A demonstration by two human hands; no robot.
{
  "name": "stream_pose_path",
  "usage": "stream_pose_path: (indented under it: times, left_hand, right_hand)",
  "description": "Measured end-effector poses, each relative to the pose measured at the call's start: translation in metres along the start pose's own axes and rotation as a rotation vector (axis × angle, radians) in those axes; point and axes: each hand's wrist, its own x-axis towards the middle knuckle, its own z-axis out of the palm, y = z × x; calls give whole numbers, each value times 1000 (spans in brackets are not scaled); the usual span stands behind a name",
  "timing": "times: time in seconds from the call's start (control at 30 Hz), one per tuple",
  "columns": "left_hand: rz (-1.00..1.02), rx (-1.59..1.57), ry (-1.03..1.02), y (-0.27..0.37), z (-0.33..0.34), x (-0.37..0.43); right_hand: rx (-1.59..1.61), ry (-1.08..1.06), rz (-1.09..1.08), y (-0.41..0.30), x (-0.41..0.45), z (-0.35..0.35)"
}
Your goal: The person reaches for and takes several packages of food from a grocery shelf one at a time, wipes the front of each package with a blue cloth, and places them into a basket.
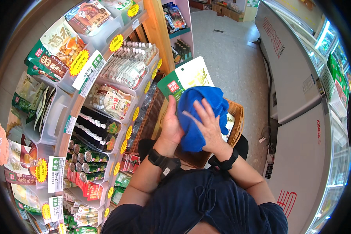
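A green and white food pouch (194, 71) is tilted in front of my body, its lower part hidden by a blue cloth (190, 117). My left hand (171, 127) grips the pouch from the left side, thumb up along the edge; the fingers behind are hidden. Spread over the bunched cloth, my right hand (207, 125) presses it against the front of the pouch. Below both hands a brown wicker basket (237, 118) sits at my lap, with part of another printed package (230, 124) showing inside.
Wooden shelving (76, 109) on the left carries clear plastic bins (57, 117) of pouches, bottles and green cans (95, 166). White chest freezers (301, 158) line the right side. A black cable (268, 76) runs down beside them to the tiled floor (231, 58).
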Motion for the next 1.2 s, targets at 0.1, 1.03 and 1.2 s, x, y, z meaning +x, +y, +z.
stream_pose_path:
  times: [0.1, 1.03, 1.2]
  left_hand:
    - [-9, -100, -106, 2, 11, -3]
    - [313, 891, 75, -8, -17, 3]
    - [552, 1173, -158, -26, 17, -7]
  right_hand:
    - [58, 202, 113, 19, 5, -1]
    - [1344, 425, 681, 51, -25, -21]
    - [441, 112, 511, 1, 6, -38]
